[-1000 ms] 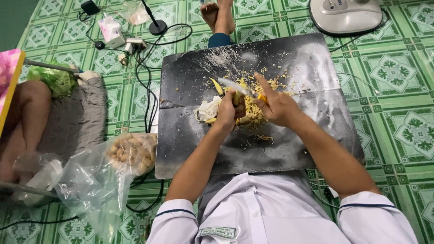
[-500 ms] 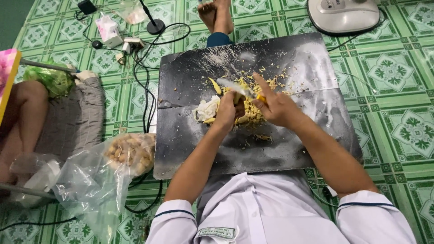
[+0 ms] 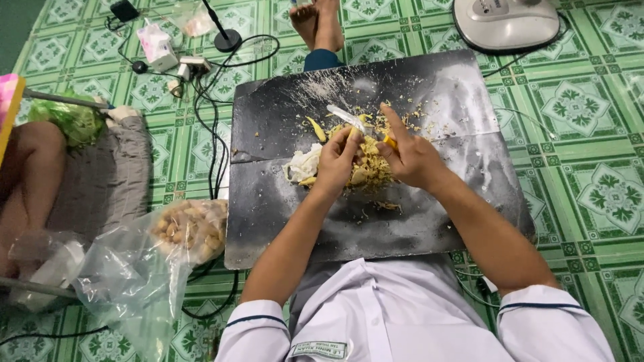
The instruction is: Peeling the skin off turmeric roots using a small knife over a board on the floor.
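Note:
A dark board (image 3: 416, 221) lies on the green tiled floor in front of me. A heap of yellow peelings and scraps (image 3: 372, 167) sits at its middle. My right hand (image 3: 410, 155) grips a small knife (image 3: 349, 118) with a yellow handle, its blade pointing up and to the left. My left hand (image 3: 337, 161) is closed on a small pale yellow piece right beside the blade, over the heap. A crumpled white scrap (image 3: 300, 165) lies just left of my left hand. One yellow sliver (image 3: 316, 129) rests apart on the board.
A clear plastic bag of pale round pieces (image 3: 191, 224) lies left of the board. Black cables (image 3: 215, 134) run along the board's left edge. A white appliance (image 3: 506, 20) stands at the top right. Bare feet (image 3: 318, 23) show beyond the board. Another person's leg (image 3: 27, 174) and grey cloth lie at the left.
Both hands stay together over the heap with only small shifts. The knife blade keeps its upward-left angle.

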